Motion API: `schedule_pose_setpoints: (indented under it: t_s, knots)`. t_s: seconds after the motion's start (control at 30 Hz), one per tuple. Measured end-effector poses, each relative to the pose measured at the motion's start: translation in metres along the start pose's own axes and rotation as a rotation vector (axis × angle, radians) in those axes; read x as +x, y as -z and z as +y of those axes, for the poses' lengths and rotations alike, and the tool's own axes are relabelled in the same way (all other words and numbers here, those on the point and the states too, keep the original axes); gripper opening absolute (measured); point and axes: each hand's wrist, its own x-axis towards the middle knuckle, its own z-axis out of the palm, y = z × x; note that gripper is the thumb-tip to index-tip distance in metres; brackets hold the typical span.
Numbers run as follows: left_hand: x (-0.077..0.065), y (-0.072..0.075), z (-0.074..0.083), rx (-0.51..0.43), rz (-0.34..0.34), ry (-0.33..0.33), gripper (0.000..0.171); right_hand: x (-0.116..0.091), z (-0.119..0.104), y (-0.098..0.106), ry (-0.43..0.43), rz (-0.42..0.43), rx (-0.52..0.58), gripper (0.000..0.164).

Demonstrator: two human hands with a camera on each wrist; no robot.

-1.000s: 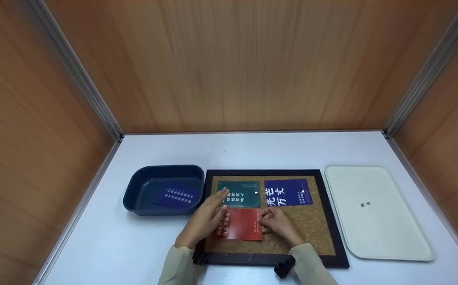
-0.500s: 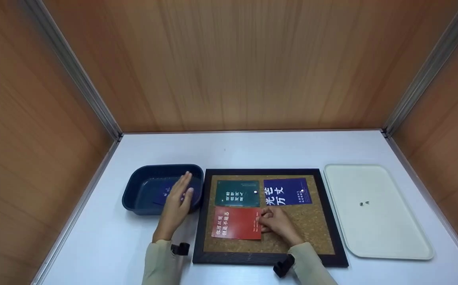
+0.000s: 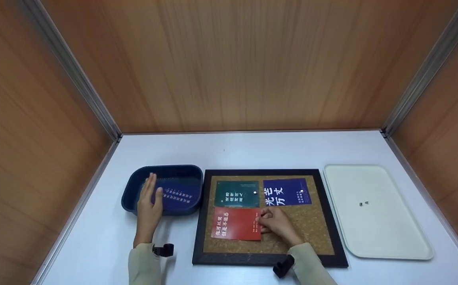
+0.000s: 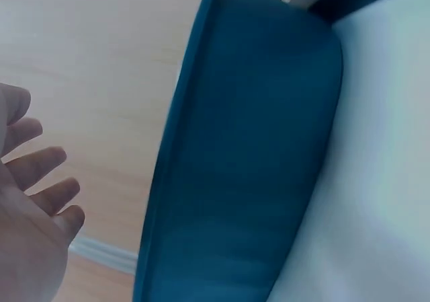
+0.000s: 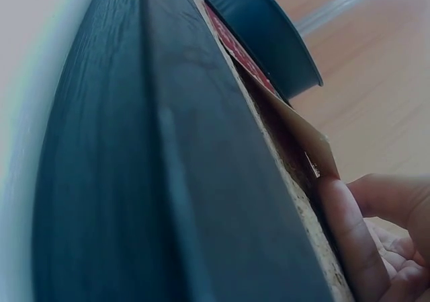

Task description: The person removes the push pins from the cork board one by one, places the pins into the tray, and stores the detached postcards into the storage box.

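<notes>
My right hand pinches the right edge of a red card with white lettering. That edge is lifted a little off the framed corkboard in the right wrist view, between thumb and finger. My left hand, fingers straight, is over the left front part of a dark blue basin; in the left wrist view the fingers hold nothing. A purple card lies inside the basin. A green card and another purple card lie on the cork's upper half.
At the right stands a pale tray with two tiny pins on it. Small pins also show on the green card and on the board's purple card. Wood-grain walls enclose the white table at back and sides.
My left hand has left the red card's left side and moved left to the basin. The right hand keeps its pinch on the red card, which stays in place.
</notes>
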Motion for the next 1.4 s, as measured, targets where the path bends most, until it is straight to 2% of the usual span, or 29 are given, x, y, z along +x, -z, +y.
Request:
schedule_pose_setpoints:
  t_s: [0.53, 0.77, 1.07, 1.3, 1.4]
  knots:
    - [0.001, 0.026, -0.032, -0.004, 0.038, 0.139, 0.053, 0.002, 0.001, -0.001, -0.045, 0.023, -0.053, 0.022]
    - [0.001, 0.029, -0.047, -0.045, 0.086, 0.200, 0.053, 0.003, 0.001, -0.001, -0.041, 0.030, -0.051, 0.020]
    - [0.002, 0.030, -0.051, -0.070, 0.132, 0.243, 0.053, 0.004, 0.001, 0.000, -0.040, 0.018, -0.030, 0.019]
    - [0.003, 0.036, -0.057, -0.076, 0.133, 0.294, 0.053, 0.004, 0.001, 0.000, -0.064, 0.019, -0.049, 0.020]
    - [0.003, 0.038, -0.060, -0.095, 0.124, 0.314, 0.054, 0.004, 0.001, 0.001, -0.038, 0.008, -0.044, 0.019]
